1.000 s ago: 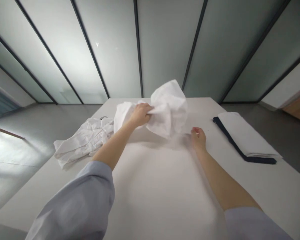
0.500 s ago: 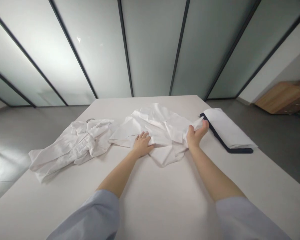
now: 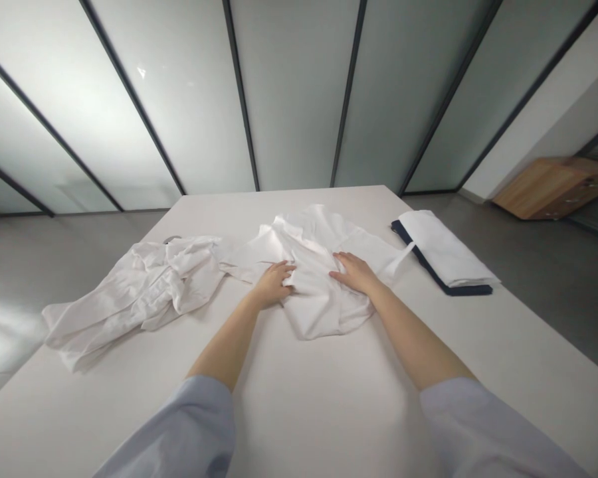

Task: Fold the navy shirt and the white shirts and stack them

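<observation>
Now the right hand (image 3: pixel 357 273) touches the cloth (image 3: pixel 311 302) farther left.

No readable text, no legible labels, brands, numbers or signs anywhere in view

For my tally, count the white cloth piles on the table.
3: a crumpled pile at left, a loose pile beneath the left hand and right hand, and a folded pile at right. Others may be hidden underneath.
</observation>
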`<state>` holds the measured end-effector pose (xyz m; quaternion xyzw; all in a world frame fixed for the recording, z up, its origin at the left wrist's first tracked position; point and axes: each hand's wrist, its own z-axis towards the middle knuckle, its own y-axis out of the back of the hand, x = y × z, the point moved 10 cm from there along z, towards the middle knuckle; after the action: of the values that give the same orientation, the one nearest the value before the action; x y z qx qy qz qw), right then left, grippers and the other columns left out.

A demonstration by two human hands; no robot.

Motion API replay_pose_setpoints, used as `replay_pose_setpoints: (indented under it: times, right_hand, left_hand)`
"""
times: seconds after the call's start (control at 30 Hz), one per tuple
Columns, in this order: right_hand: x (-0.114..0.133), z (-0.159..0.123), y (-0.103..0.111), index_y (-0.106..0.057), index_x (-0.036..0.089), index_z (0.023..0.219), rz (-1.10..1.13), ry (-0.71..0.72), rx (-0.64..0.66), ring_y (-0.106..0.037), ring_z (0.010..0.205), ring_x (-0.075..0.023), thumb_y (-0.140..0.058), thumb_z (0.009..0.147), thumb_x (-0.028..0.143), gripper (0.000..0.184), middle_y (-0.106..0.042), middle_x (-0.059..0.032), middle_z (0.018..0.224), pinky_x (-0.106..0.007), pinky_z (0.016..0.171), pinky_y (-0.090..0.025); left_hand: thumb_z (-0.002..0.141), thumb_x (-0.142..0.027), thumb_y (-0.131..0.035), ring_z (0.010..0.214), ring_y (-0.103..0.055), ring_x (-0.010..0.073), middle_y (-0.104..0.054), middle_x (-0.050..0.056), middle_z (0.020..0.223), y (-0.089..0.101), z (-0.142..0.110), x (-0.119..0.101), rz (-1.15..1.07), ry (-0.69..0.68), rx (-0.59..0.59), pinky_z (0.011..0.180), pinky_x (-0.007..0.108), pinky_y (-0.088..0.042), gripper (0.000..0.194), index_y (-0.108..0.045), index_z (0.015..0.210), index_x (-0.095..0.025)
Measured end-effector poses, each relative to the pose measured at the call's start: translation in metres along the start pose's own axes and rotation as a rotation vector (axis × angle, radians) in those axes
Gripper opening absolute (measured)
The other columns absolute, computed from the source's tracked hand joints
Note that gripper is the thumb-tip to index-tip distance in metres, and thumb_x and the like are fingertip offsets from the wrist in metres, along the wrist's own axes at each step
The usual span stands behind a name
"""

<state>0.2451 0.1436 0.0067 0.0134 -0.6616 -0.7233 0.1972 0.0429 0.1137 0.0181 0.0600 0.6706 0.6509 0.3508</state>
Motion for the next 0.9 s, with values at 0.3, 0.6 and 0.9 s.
replay_pose_setpoints:
  times: [0.3,0.6,0.9]
  right_hand:
    - [-0.018,-0.010,0.019,-0.058,0.018,0.127,-0.179,-0.314,0.015,-0.052,0.117,-0.0358,-0.038,0.094,0.054,0.053,-0.057,-0.0199,0.127,-0.049,0.092,-0.041]
    - [-0.009,-0.013,0.022,-0.068,0.020,0.110,-0.245,-0.256,0.085,-0.055,0.111,-0.0325,-0.040,0.094,0.055,0.048,-0.061,-0.0175,0.118,-0.043,0.085,-0.046]
    - [0.084,-0.030,0.009,-0.071,0.021,0.098,-0.091,0.137,0.288,-0.066,0.091,-0.0213,-0.042,0.095,0.051,0.042,-0.068,-0.0098,0.105,-0.027,0.080,-0.045]
  left_hand:
    - [0.082,-0.024,-0.053,0.124,-0.050,0.0306,-0.058,0.014,0.132,0.069,-0.041,0.053,0.179,0.558,-0.583,0.103,0.046,-0.039,0.046,-0.057,0.127,-0.020]
    - [0.069,-0.077,-0.058,0.130,-0.047,0.0344,-0.053,0.020,0.137,0.023,-0.017,0.024,0.084,0.486,-0.229,0.103,0.041,-0.038,0.088,-0.048,0.132,-0.016]
    - [0.073,-0.061,-0.066,0.142,-0.028,0.0361,-0.033,0.019,0.154,0.023,-0.018,0.036,0.176,0.487,-0.272,0.112,0.048,-0.028,0.090,-0.034,0.146,-0.019]
